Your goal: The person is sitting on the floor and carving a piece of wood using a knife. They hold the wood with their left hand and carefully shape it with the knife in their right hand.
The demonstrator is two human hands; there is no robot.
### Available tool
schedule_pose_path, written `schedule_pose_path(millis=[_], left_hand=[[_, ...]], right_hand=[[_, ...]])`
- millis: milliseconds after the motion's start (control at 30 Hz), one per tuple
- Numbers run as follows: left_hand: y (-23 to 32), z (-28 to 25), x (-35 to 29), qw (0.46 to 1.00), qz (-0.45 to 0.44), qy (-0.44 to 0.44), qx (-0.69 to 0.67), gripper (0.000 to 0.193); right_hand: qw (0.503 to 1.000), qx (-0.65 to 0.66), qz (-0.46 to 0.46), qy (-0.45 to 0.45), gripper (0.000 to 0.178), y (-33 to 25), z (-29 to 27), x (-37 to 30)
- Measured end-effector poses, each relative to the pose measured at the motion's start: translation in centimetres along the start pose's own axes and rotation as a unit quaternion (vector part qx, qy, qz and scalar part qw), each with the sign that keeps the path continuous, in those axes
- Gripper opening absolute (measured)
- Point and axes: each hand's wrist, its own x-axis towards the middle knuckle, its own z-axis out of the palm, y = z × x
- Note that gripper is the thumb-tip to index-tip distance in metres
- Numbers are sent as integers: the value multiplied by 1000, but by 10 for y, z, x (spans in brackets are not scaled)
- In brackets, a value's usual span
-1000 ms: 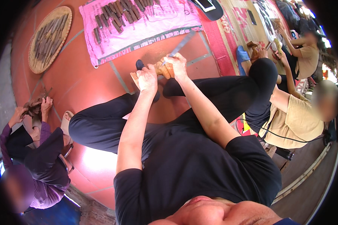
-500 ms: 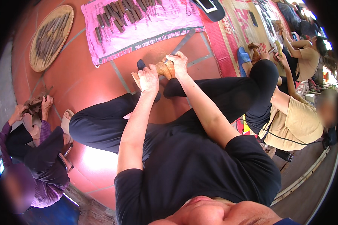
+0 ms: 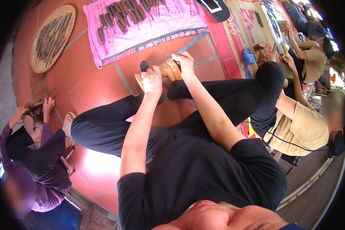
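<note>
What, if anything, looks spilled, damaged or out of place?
Nothing looks spilled or damaged; your left hand grips the wood and your right hand the flat tool. Only mildly odd: a phone lying on a cap, an unusual resting place.

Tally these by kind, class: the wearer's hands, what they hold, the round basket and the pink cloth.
Left hand and right hand: 2
Wooden piece: 1
Flat metal tool: 1
Round basket: 1
Pink cloth: 1
Total: 6
</note>
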Motion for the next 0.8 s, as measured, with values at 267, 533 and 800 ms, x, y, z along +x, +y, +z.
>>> schedule_pose_path(millis=[267,533,800], left_hand=[[0,6,1,1000,-6,8,-13,11],[1,5,2,1000,-5,9,-23,13],[-1,7,0,1000,-4,8,-15,14]], right_hand=[[986,-132,-96,-42,15,-52,2,-30],[981,-105,-61,-152,13,-38,-24,-19],[979,-148,-36,-136,25,-13,-13,-16]])
